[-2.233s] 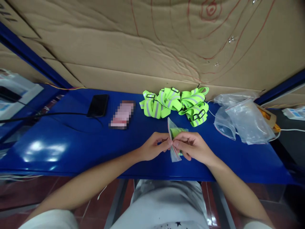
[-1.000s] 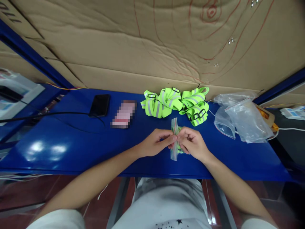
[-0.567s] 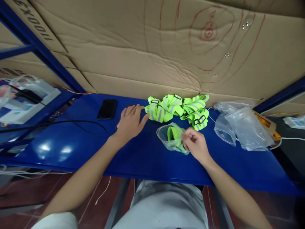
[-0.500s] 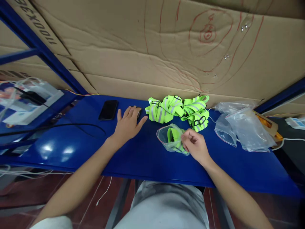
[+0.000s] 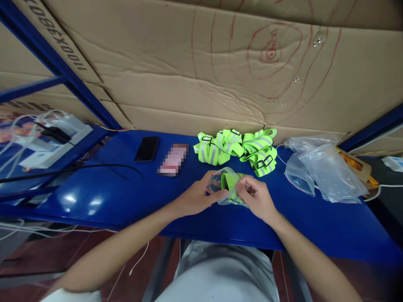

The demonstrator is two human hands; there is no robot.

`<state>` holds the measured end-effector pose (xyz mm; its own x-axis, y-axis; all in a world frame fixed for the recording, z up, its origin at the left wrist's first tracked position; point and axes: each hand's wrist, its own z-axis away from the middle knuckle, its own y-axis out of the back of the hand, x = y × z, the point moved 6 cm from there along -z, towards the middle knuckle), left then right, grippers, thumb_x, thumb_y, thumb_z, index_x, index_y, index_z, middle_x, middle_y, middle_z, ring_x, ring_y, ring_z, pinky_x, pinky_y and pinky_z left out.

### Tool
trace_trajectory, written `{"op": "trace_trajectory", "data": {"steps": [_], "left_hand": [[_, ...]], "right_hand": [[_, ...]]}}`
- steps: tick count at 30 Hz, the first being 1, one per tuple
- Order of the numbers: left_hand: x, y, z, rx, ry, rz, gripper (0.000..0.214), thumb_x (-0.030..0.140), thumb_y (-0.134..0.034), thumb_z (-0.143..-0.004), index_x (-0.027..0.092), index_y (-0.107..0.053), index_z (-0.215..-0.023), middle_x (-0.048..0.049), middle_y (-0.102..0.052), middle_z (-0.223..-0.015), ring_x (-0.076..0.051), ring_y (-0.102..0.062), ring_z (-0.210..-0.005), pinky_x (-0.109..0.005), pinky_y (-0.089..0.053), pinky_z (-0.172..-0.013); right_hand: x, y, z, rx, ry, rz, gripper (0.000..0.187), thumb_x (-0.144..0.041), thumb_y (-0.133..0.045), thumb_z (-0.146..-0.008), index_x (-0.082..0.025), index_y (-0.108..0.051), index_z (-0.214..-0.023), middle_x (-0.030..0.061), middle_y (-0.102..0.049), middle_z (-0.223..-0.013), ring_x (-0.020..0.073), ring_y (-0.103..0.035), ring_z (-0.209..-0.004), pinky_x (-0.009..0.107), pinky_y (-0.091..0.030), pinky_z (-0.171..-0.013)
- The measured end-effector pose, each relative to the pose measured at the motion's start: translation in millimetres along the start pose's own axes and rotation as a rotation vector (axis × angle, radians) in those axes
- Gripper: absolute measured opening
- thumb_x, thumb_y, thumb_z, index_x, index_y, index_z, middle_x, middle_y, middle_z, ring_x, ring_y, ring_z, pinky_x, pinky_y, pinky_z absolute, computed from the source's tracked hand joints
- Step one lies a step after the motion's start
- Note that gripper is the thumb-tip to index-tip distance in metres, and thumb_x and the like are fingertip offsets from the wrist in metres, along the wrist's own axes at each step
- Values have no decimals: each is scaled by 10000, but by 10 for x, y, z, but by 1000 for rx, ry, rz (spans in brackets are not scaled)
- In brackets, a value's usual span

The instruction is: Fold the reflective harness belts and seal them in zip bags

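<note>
A clear zip bag point(image 5: 217, 183) lies on its side near the middle of the blue table, its mouth toward the left. Inside it sits a rolled neon-yellow reflective strap point(image 5: 231, 181) with grey stripes. My left hand point(image 5: 204, 192) grips the bag at its mouth, thumb in front and fingers partly hidden behind the film. At the other end my right hand point(image 5: 255, 195) is closed in a pinch on the bag, over the strap. Just behind, bundled reflective straps point(image 5: 212, 151) with black buckles lie in a row.
A dark phone point(image 5: 147, 149) and a pixelated flat item point(image 5: 173, 160) lie left of the straps. Empty zip bags point(image 5: 333, 172) are heaped at right beside an open cardboard box point(image 5: 357, 165). Cardboard point(image 5: 151, 75) stands along the back. Power strips with cables point(image 5: 59, 140) sit at far left.
My left hand has come off the flat item, uncovering it, and moved right and nearer to take the bag's mouth. The right hand stays on the bag.
</note>
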<state>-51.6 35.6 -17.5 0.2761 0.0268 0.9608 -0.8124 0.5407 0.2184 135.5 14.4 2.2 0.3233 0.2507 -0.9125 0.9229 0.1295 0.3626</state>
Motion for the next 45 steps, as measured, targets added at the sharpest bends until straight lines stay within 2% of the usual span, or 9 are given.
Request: {"op": "trace_trajectory", "data": {"steps": [4,9,15,23,26,31,35,41,45], "left_hand": [[-118,-132,-120,-17,70,378,721,419,-852,-778,215,-494,-1371,-74,-660,-1132,-204,-715,-897,-307,-617,-693],[-155,-147,-140,-31,75,608,628,262,-896,-729,206,-550,-1251,-54,-689,-1086,-207,-732,-882,-334,-624,-748],[-145,-245,-230,-39,-5,764,467,171,-895,-750,196,-626,-1131,-51,-719,-1072,-176,-730,-904,-274,-598,-786],[47,-150,-398,39,-84,917,619,114,-818,-740,254,-591,-1299,-43,-727,-1220,-230,-741,-1066,-406,-597,-971],[17,-125,-443,58,-96,923,536,141,-784,-783,220,-568,-1267,-90,-711,-1277,-267,-736,-1125,-458,-578,-1019],[-158,-164,-461,77,-65,788,449,195,-771,-795,182,-573,-1199,-81,-716,-1124,-230,-758,-949,-404,-599,-907],[-189,-235,-452,35,-68,732,392,204,-765,-766,165,-605,-1122,-58,-705,-1004,-195,-736,-808,-336,-581,-757],[-144,-285,-419,-7,-95,663,378,200,-755,-758,175,-621,-1111,-44,-698,-972,-186,-722,-770,-310,-565,-694],[-88,-348,-364,-117,-104,596,373,280,-789,-825,173,-643,-1150,-87,-714,-1060,-193,-717,-850,-310,-576,-729]], "right_hand": [[-57,173,134,-146,3,210,355,-455,-470,-1078,-212,-627,-872,-12,-627,-699,122,-577,-604,251,-419,-616],[286,799,463,134,-211,513,412,-549,-473,-1053,-231,-713,-951,44,-721,-826,208,-669,-731,309,-470,-697],[535,707,495,61,-247,172,308,-538,-614,-976,-264,-747,-931,53,-719,-811,220,-652,-674,328,-527,-590],[-204,1119,49,446,4,-2,253,-473,-783,-885,-243,-677,-895,-2,-660,-765,135,-579,-612,267,-510,-570],[-665,1316,-206,619,242,189,196,-409,-775,-908,-223,-720,-927,31,-696,-825,139,-603,-692,262,-490,-602],[-1164,1417,-844,353,315,632,134,-354,-714,-932,-229,-739,-891,-11,-695,-767,111,-594,-656,260,-442,-638],[-1599,1927,-989,682,339,749,127,-347,-645,-932,-266,-741,-915,-40,-685,-843,102,-633,-779,272,-419,-717],[-1413,2657,-829,822,225,575,222,-368,-709,-899,-154,-725,-956,9,-642,-733,72,-550,-567,287,-395,-574],[-977,2559,-250,854,246,133,156,-275,-795,-837,-223,-648,-830,-19,-548,-698,102,-486,-541,286,-390,-502]]}}
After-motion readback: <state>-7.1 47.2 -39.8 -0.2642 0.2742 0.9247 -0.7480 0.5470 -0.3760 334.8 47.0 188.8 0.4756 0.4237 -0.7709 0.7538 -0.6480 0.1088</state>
